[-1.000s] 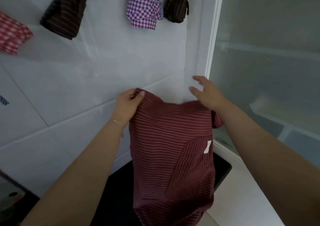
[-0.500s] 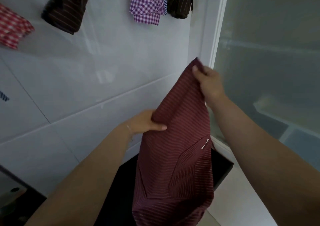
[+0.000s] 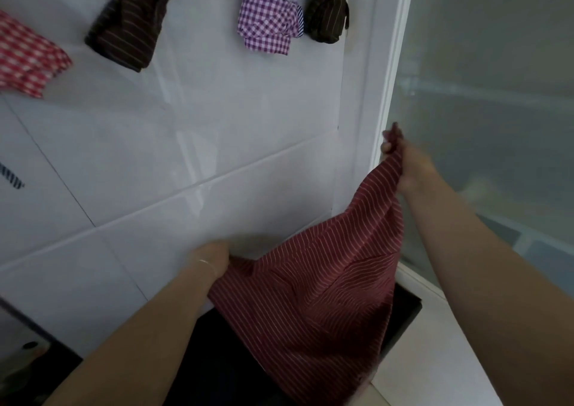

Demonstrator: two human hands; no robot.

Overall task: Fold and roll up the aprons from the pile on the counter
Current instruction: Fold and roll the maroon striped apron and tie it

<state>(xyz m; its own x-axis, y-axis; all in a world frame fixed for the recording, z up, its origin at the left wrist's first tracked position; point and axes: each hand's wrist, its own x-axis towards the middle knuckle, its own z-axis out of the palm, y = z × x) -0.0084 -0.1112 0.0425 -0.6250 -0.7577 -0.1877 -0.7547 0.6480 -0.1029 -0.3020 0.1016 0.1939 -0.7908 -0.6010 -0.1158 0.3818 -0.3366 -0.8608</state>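
Near: I see the maroon striped apron [image 3: 313,287] stretched between both hands above the white bench [image 3: 192,144]. My left hand [image 3: 211,258] grips its near-left corner, fingers closed on cloth; my right hand [image 3: 410,166] pinches the far-right corner. Far: four rolled aprons [image 3: 267,20] rest on the bench.

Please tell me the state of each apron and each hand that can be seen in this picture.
maroon striped apron: unfolded, held up between both hands
left hand: gripping its lower corner
right hand: pinching its upper corner, raised
purple checked apron: rolled, tied, on the counter
brown striped apron: rolled up
second brown striped apron: rolled up
red checked apron: rolled up, partly out of view
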